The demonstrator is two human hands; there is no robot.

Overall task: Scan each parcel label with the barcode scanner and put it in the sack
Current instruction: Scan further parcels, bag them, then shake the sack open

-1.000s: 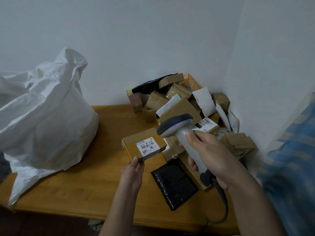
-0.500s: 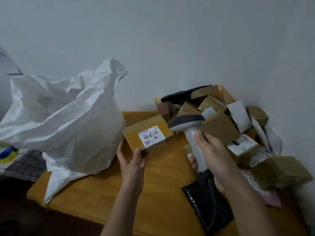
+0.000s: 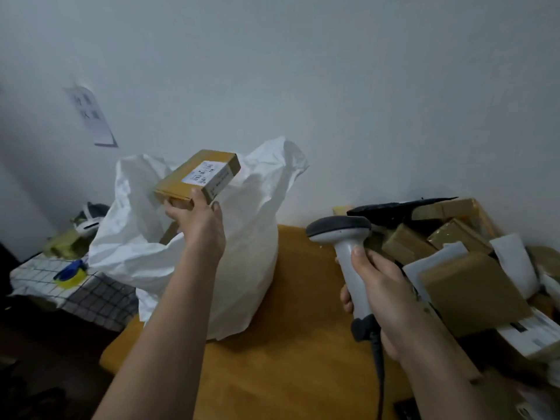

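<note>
The person's left hand (image 3: 198,221) is holding a flat cardboard parcel (image 3: 197,175) up over the open mouth of the white sack (image 3: 242,237), its grip clamped on the parcel's near edge with the thumb on top and the fingers underneath. The white label (image 3: 203,174) is facing up. The right hand (image 3: 380,291) is wrapping its grip around the handle of the barcode scanner (image 3: 342,237), holding it upright above the table (image 3: 288,359), well apart from the parcel.

The main risk is lying in that one-edge hold: the parcel is sticking out past the fingers and tilting, so it is liable to pivot and slip before it is properly over the opening. The sack's rim is sagging and crumpled on the near side, so a release made too early is likely to land the parcel on the folded plastic and send it sliding down the outside towards the cluttered surface at the left. The sack is standing at the table's left end, so a heavy drop may tip it. The scanner's cable (image 3: 378,368) is trailing near the pile of unscanned parcels (image 3: 454,262) and may snag one.
</note>
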